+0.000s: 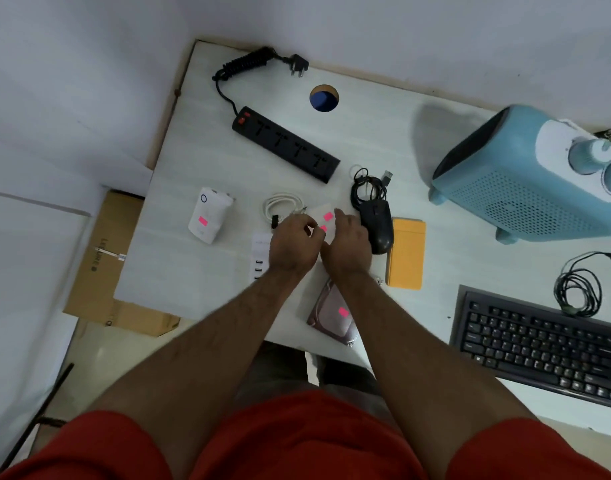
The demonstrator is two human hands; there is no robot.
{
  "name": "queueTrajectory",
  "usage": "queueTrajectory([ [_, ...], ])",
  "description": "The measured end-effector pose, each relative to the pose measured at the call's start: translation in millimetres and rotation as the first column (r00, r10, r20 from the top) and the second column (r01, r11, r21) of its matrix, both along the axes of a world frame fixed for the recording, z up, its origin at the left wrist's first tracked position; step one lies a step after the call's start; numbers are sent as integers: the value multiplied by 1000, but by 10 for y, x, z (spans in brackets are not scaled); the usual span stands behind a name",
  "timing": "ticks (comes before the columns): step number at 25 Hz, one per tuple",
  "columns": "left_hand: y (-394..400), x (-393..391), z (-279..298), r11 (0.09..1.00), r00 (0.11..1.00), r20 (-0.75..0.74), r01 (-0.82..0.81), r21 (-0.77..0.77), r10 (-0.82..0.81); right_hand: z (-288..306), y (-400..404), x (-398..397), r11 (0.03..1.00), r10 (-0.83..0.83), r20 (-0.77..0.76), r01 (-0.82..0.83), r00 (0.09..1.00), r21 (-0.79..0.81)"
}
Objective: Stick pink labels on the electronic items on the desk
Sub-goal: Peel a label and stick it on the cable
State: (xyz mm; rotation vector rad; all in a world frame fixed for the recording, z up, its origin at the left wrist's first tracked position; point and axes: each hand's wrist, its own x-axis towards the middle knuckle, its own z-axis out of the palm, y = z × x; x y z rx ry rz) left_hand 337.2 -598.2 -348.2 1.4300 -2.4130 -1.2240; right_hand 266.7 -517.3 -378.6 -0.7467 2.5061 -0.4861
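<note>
Hands meet over the middle of the desk, and your own knuckles hide most of what matters: your left hand curls its fingers at the edge of a small white label sheet, apparently pinching there, while your right hand holds the sheet from the other side; which fingertip touches which pink label cannot be made out. A white charger lies half covered under your left wrist, and a grey pouch carrying a pink sticker sits partly under your right forearm, at the near desk edge. The white adapter to the left already bears a pink label. The black mouse lies just beside your right hand, touching the yellow case. The power strip lies farther back, unlabelled on what shows. The keyboard and blue heater are cut off at the right. Bare desk lies open at the near left, ending above a cardboard box.
</note>
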Motion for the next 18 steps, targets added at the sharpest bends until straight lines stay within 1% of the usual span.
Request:
queueTrajectory([
  [3, 59, 12, -22, 999, 1000, 0, -31, -12, 31, -44, -51, 45, 995, 1, -66, 6, 998, 99],
  [5, 66, 26, -22, 998, 999, 15, -48, -30, 48, -22, -97, 44, 991, -27, -31, 30, 999, 132],
  [7, 80, 57, -20, 993, 996, 36, -77, -84, 80, -4, -125, 45, 988, -68, 18, 65, 998, 142],
  [9, 88, 79, -21, 990, 994, 46, -89, -112, 95, 2, -130, 56, 984, -84, 32, 78, 996, 157],
  [14, 95, 97, -80, 994, 998, 24, -55, -96, 58, -58, -6, 170, 983, -100, -95, 113, 990, 141],
  [16, 92, 114, -95, 993, 999, 10, -50, -104, 52, -89, 15, 200, 985, -109, -110, 122, 988, 120],
  [18, 95, 112, -85, 993, 999, 35, -25, -115, 30, -84, 3, 221, 987, -125, -107, 135, 986, 87],
])
